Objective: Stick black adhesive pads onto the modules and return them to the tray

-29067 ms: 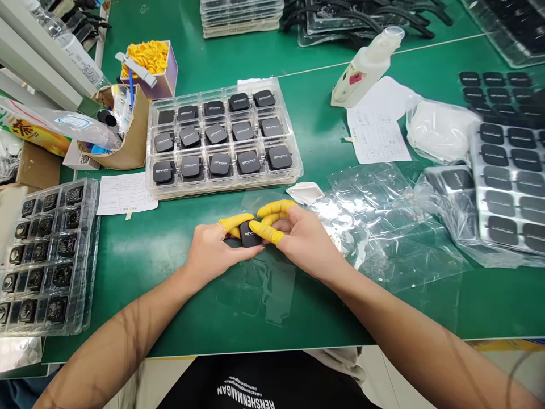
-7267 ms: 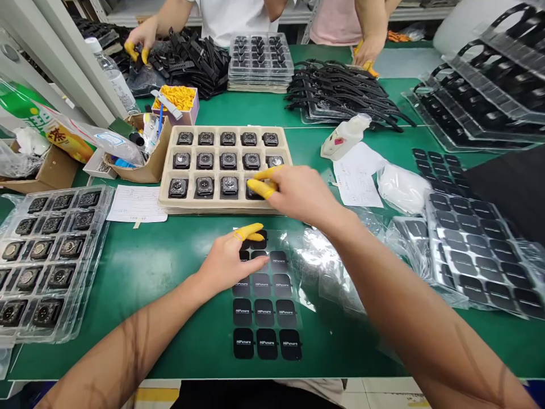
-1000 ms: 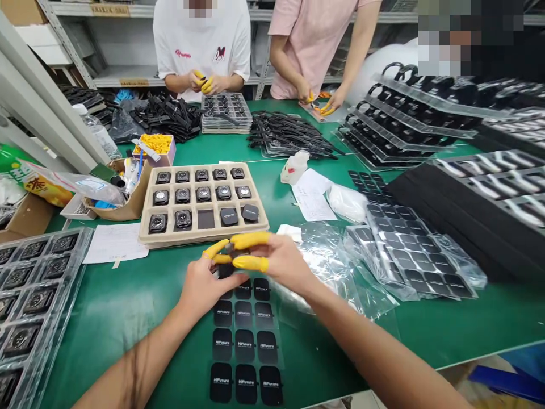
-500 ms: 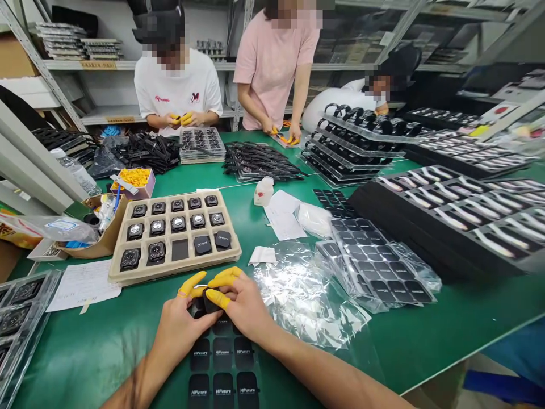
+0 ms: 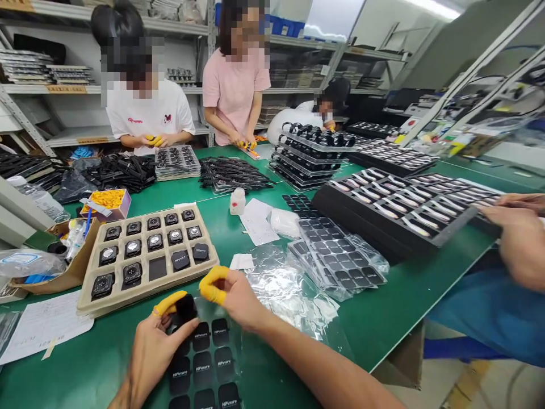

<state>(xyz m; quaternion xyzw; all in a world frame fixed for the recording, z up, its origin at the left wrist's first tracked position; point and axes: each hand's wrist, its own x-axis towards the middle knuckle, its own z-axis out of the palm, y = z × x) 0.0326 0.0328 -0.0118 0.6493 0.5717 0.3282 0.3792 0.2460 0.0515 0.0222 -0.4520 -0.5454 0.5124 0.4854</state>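
Observation:
My left hand (image 5: pixel 159 335), with a yellow finger cot, grips a black watch body (image 5: pixel 186 308) between thumb and fingers, its dark face tilted up. Just to the right is my right hand (image 5: pixel 240 298), its yellow-covered fingertips pinched together and apart from the watch. Whatever they pinch, if anything, I cannot make out. Below both hands lies a sheet of black square HiFuture films (image 5: pixel 202 366). Beyond them, a beige tray (image 5: pixel 147 298) holds rows of watch bodies, two with HiFuture films on them; one front pocket holds no watch.
Clear plastic wrap (image 5: pixel 272 278) and stacked film sheets (image 5: pixel 336 250) lie to the right. A black foam tray of straps (image 5: pixel 392 204) stands beyond, another person's hands (image 5: pixel 519 227) at its edge. At left are a cardboard box (image 5: pixel 80 255) and paper (image 5: pixel 46 326). Co-workers sit and stand opposite.
My right hand has come off the watch and moved right, fingers pinched. My left hand still holds the watch. The view has swung right, bringing another person's hands in at the right edge.

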